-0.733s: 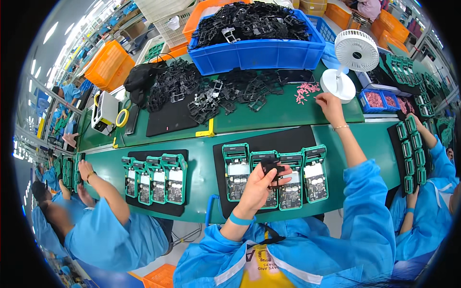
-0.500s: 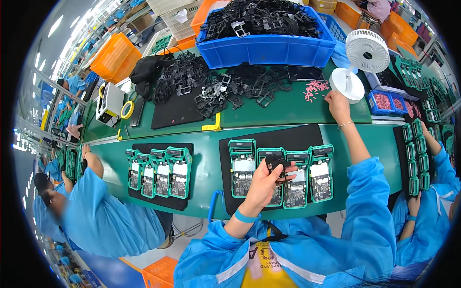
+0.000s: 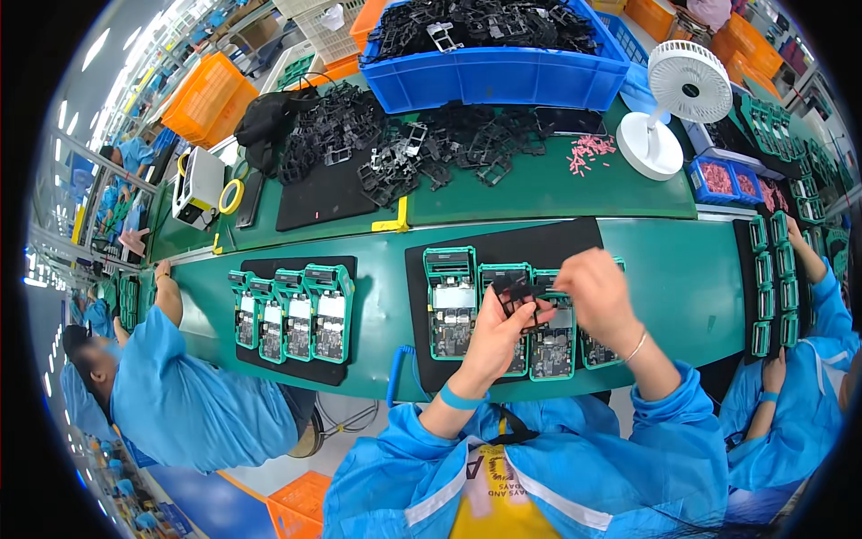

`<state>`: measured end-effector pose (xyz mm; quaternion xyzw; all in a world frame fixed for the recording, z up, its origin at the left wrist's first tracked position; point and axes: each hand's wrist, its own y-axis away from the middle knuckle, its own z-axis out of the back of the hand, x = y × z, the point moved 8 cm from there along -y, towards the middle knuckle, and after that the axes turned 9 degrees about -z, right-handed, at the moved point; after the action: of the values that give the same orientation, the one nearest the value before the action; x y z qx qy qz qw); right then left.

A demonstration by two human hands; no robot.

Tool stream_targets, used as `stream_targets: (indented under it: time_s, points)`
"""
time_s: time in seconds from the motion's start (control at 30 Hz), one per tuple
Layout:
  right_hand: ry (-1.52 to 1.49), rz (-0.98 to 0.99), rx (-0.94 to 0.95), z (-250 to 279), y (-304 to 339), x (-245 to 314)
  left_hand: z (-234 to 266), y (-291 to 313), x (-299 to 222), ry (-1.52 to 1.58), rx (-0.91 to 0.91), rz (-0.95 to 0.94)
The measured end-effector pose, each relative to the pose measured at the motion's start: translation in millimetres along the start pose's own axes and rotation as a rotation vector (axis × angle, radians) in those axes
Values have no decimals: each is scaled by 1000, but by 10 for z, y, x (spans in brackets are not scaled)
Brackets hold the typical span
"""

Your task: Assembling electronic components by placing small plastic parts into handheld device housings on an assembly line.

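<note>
The right hand (image 3: pixel 600 296) has changed place most: half a second ago it was over on the far part of the bench (image 3: pixel 673 278), between the small pink pieces (image 3: pixel 588 153) and the base of the white fan (image 3: pixel 651 148); now it is back close beside the left hand (image 3: pixel 489 337), over the right end of the row of green-edged units (image 3: pixel 451 305). Its fingers are curled together in a narrow grip, blurred, and whether anything is pinched there cannot be told. The left hand's grip is closed on a black plastic frame (image 3: pixel 515 293), as it was in both earlier pictures, holding it above the middle of the row, with thumb and fingers around it. The four units lie on the black mat (image 3: pixel 575 235) as before, the one farthest right now partly covered by the right hand. The pink pieces stay scattered left of the fan, with no fingers at them now. The blue bin (image 3: pixel 503 83) of black frames stands unmoved behind.
</note>
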<state>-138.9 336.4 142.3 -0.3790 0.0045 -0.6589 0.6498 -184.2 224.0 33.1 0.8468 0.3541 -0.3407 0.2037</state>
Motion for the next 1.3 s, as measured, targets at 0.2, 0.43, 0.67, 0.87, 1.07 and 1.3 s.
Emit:
stream_targets:
  time_s: [0.2,0.43,0.67,0.87,1.07,1.3]
  points:
    - [234,102,3,-153,118,187,-50,33,-20,-112,5,-50]
    - [329,153,7,-177,192,248,-11,61,-47,-217,-35,-86]
    - [356,180,-35,-195,224,339,109,69,-28,-450,-33,-173]
    - [-498,-483,74,-263,264,-225,14,68,-52,-196,-30,-86]
    - [-739,-674,144,-529,403,-318,93,112,-6,-229,-49,-90]
    - [-1063,-775,66,-713,425,-137,256,253,-130,-175,-142,-163]
